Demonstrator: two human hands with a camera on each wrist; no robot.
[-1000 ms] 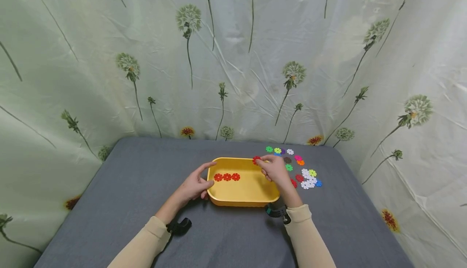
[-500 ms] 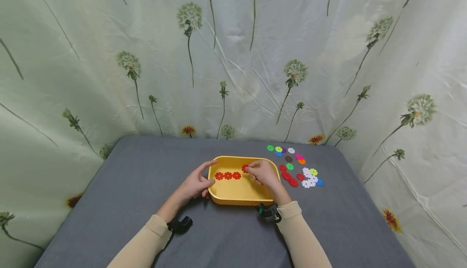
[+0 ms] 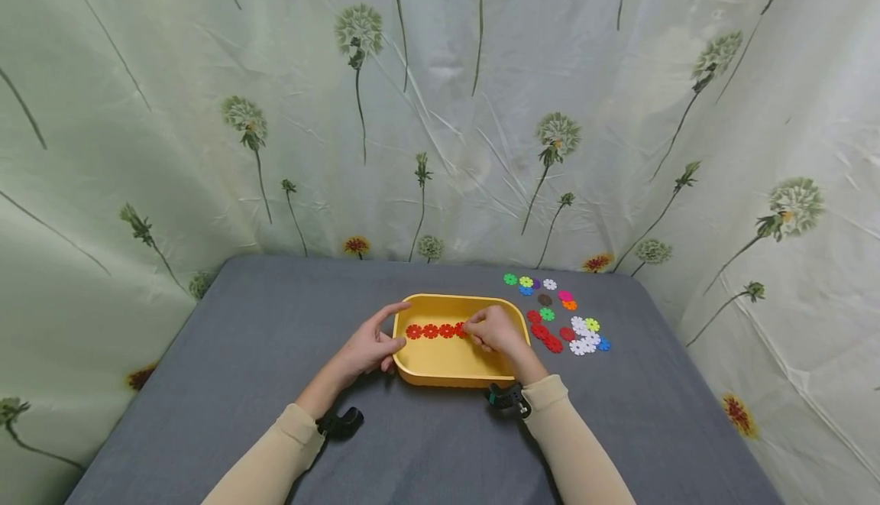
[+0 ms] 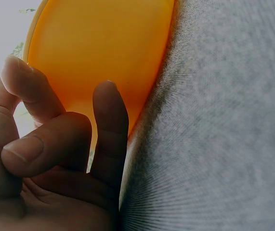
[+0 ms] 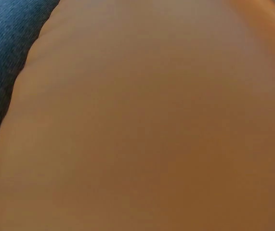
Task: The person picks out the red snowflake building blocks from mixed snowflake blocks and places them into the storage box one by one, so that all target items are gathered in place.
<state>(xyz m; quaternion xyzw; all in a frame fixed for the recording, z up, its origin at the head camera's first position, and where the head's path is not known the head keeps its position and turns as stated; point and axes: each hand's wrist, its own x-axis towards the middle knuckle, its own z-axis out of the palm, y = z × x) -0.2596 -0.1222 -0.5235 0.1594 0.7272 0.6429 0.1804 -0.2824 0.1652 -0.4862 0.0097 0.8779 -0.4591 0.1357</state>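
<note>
In the head view, a yellow plastic tray (image 3: 433, 361) stands on the grey cloth. Inside it, three red flower-shaped discs (image 3: 430, 331) lie in a row from the left end. My right hand (image 3: 496, 329) reaches into the tray and pinches a fourth red disc (image 3: 460, 329) at the right end of that row; the fingers partly cover it. With the thumb at the rim and other fingers around the outside, my left hand (image 3: 367, 346) holds the tray's left end. The left wrist view shows its fingers against the tray wall (image 4: 108, 43). Only the tray's outer wall (image 5: 142, 120) fills the right wrist view.
Right of the tray lie several loose red discs (image 3: 540, 331), and white discs (image 3: 583, 346) overlap beyond them. Green, blue, brown, pink and orange ones are scattered farther back. A flower-print curtain (image 3: 454, 123) hangs behind the table (image 3: 302, 322).
My right hand has carried the red disc from above the tray's far right rim leftward and down to the row's right end. My left hand stays at the tray's left end.
</note>
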